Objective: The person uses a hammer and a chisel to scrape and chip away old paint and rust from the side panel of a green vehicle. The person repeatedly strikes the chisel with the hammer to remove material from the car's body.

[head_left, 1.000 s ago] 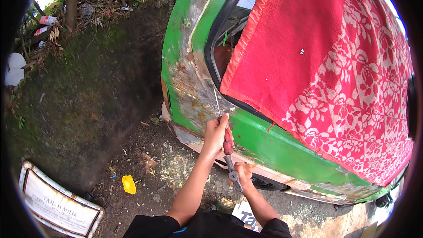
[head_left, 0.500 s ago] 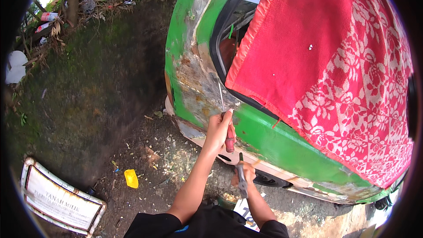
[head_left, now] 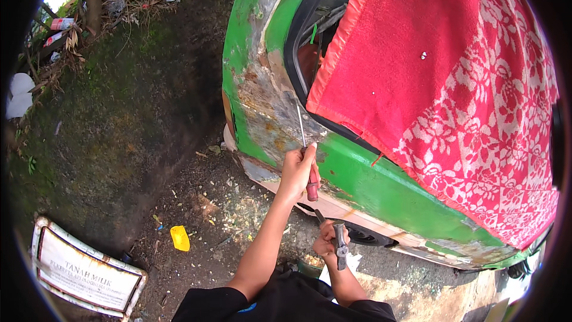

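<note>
My left hand (head_left: 295, 173) is closed round the red handle of a screwdriver (head_left: 312, 188), thumb laid along it. The thin metal shaft points away from me, its tip at the scraped bodywork beside the lower corner of a window. That bodywork belongs to a green car (head_left: 372, 173) with worn patches of rust, filler and bare metal. Lower and to the right, my right hand (head_left: 326, 241) grips a hammer (head_left: 340, 243) by its dark handle. The hammer's grey head is apart from the screwdriver's handle end.
A red blanket (head_left: 381, 53) with a pale flower pattern hangs over the window and much of the car. On the debris-strewn ground lie a yellow scrap (head_left: 179, 238) and a framed white sign (head_left: 83, 280). A tree trunk (head_left: 95, 0) stands far left.
My right hand has moved slightly down and left, and the hammer's head has swung to the right. My left hand keeps the screwdriver in nearly the same place.
</note>
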`<state>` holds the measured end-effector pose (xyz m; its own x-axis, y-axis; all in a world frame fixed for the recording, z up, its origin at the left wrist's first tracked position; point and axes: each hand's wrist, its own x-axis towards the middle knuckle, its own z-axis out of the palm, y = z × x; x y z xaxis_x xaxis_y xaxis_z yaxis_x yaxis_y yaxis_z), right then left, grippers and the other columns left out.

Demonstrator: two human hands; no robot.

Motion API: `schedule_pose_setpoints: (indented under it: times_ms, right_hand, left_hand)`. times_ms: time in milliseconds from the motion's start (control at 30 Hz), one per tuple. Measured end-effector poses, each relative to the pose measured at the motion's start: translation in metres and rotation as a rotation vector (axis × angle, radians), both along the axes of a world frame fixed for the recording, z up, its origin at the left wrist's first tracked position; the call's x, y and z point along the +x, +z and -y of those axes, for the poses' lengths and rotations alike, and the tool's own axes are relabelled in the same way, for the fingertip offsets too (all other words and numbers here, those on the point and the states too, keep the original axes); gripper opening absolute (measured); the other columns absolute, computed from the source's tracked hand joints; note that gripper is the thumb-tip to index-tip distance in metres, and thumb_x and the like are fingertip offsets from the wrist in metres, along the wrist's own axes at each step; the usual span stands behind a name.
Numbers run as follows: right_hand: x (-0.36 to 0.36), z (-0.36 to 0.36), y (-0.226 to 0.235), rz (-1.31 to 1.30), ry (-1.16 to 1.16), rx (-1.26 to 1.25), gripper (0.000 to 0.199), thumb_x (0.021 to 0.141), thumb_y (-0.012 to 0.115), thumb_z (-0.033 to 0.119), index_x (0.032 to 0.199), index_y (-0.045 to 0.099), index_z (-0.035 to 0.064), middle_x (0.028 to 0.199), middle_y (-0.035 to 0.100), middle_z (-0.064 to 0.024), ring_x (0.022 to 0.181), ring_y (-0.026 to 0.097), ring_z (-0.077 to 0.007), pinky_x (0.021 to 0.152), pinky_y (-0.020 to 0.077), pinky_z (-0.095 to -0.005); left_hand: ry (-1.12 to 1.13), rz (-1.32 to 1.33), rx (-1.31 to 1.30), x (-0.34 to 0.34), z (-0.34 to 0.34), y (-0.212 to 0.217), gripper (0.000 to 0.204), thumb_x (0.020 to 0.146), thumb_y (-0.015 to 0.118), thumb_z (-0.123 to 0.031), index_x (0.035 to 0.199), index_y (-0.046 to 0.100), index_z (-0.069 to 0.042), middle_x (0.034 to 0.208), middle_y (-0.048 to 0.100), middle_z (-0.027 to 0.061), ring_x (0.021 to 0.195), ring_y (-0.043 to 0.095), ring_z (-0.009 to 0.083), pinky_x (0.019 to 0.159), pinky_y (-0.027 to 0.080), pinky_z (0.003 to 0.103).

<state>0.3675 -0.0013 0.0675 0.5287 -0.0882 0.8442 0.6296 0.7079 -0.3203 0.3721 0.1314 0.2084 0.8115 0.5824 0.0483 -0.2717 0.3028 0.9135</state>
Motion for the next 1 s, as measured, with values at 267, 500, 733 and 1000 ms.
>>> schedule_pose_setpoints:
  times_ms: [267, 500, 733, 1000]
  right_hand:
    - [-0.010, -0.002, -0.003, -0.054, -0.106, -0.075, 0.053, 0.090, 0.056, 0.047, 0.063, 0.040, 0.0041, 0.048, 0.041, -0.0024, 0.040, 0.039, -0.0117, 0.038, 0.0285, -0.0259]
    - [-0.017, 0.007, 0.014, -0.299, -0.066, -0.533, 0.048, 0.096, 0.042, 0.049, 0.094, 0.038, 0.0014, 0.058, 0.039, -0.0027, 0.044, 0.032, -0.0090, 0.040, 0.0244, -0.0244]
    - [-0.029, 0.013, 0.046, -0.725, 0.306, -0.249, 0.039, 0.100, 0.040, 0.040, 0.100, 0.041, 0.0017, 0.062, 0.035, -0.0011, 0.046, 0.032, -0.0078, 0.041, 0.0250, -0.0234]
    - [-0.017, 0.016, 0.045, -0.915, 0.353, -0.216, 0.041, 0.099, 0.034, 0.049, 0.097, 0.043, 0.0094, 0.056, 0.025, 0.0029, 0.040, 0.018, -0.0072, 0.038, 0.0153, -0.0249]
  left_hand:
    - [-0.005, -0.002, 0.033, -0.001, -0.002, -0.009, 0.041, 0.095, 0.054, -0.033, 0.066, 0.046, -0.006, 0.050, 0.048, 0.0050, 0.037, 0.048, 0.0124, 0.034, 0.042, 0.028]
    - [0.013, 0.046, -0.003, 0.013, 0.002, -0.018, 0.043, 0.097, 0.050, -0.033, 0.064, 0.045, -0.006, 0.048, 0.050, 0.0056, 0.036, 0.048, 0.0133, 0.035, 0.042, 0.028]
    - [-0.046, 0.033, 0.041, 0.015, 0.005, -0.020, 0.042, 0.097, 0.047, -0.042, 0.077, 0.048, -0.006, 0.055, 0.055, 0.0063, 0.047, 0.055, 0.0139, 0.046, 0.047, 0.028]
    - [-0.321, 0.135, 0.045, 0.013, -0.028, -0.022, 0.034, 0.100, 0.044, -0.035, 0.087, 0.050, -0.005, 0.073, 0.061, 0.0078, 0.071, 0.063, 0.0181, 0.067, 0.052, 0.034]
